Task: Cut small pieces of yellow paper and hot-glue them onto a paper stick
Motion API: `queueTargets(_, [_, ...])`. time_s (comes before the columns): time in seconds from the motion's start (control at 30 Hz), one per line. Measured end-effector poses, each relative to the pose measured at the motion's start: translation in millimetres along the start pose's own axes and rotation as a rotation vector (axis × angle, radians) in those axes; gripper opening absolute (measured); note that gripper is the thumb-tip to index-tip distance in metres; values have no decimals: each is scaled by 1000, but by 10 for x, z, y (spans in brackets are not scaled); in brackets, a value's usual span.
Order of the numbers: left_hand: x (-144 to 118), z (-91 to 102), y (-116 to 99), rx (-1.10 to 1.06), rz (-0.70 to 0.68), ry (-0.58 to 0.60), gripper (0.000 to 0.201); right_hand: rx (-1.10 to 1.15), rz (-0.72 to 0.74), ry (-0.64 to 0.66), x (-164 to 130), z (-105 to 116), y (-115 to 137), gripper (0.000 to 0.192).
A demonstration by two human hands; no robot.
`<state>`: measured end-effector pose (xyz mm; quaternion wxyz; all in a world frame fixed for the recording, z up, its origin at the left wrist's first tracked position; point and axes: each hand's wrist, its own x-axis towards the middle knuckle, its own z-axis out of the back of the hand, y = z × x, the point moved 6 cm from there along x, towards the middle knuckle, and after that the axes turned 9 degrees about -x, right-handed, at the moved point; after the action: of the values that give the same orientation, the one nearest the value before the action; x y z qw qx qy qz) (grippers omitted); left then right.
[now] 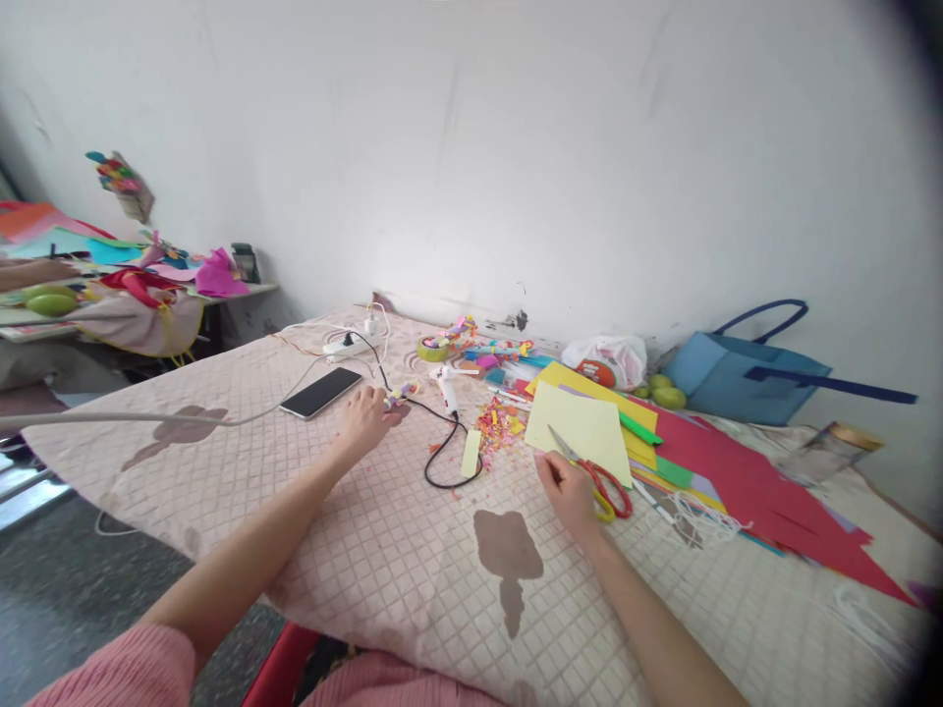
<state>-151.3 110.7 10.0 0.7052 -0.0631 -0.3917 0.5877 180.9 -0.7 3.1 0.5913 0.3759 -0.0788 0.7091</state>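
My left hand (366, 422) rests low over the table, its thumb and fingers closed about a small lilac-and-yellow paper piece (400, 395). A black cord passes close by it. My right hand (569, 486) is curled, fingertips pressed together; anything inside is too small or hidden to make out. Right beside it lie scissors (608, 488) with red and yellow handles, their blades on a pale yellow sheet (582, 417). Between the hands stands a white hot glue gun (446, 391), with paper scraps (501, 424) and a pale yellow strip (471, 454) nearby.
A phone (321, 393) lies left of my left hand, before a white power strip (346, 345). Tape (431, 350) sits behind the glue gun. Red sheets (751, 481), white string (707, 518) and a blue bag (751, 378) occupy the right. Another person's arm (33, 274) shows far left.
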Motion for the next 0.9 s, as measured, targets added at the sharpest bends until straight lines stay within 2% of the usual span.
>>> queueTargets(0.03, [-72, 21, -107, -1, -24, 22, 20, 1, 1, 0, 0, -4, -3, 33])
queueTargets(0.1, [-227, -46, -373, -91, -94, 166, 15, 2, 0, 5, -2, -16, -6, 33])
queueTargets(0.2, [-417, -324, -770, -248, -132, 426, 13, 0, 0, 12, -6, -28, -3, 33])
queueTargets(0.27, [-452, -524, -978, -217, -169, 479, 9, -6, 8, 10, -8, -26, 4, 32])
queueTargets(0.33, [-430, -710, -1099, -198, -163, 484, 12, -10, 16, 4, -11, -20, 8, 31])
queueTargets(0.4, [-400, -855, -1158, -186, -145, 483, 25, -5, 21, 9, -13, -21, 6, 30])
queueTargets(0.5, [-395, -960, -1176, -198, -114, 472, 37, -5, 24, 18, -11, -27, -1, 30])
queueTargets(0.7, [-452, -989, -1153, -383, -75, 481, 26, 14, 12, 26, 6, -46, -7, 31])
queueTargets(0.9, [-377, -971, -1130, -656, -77, 389, 32, 49, 5, 10, 22, -43, 23, 30])
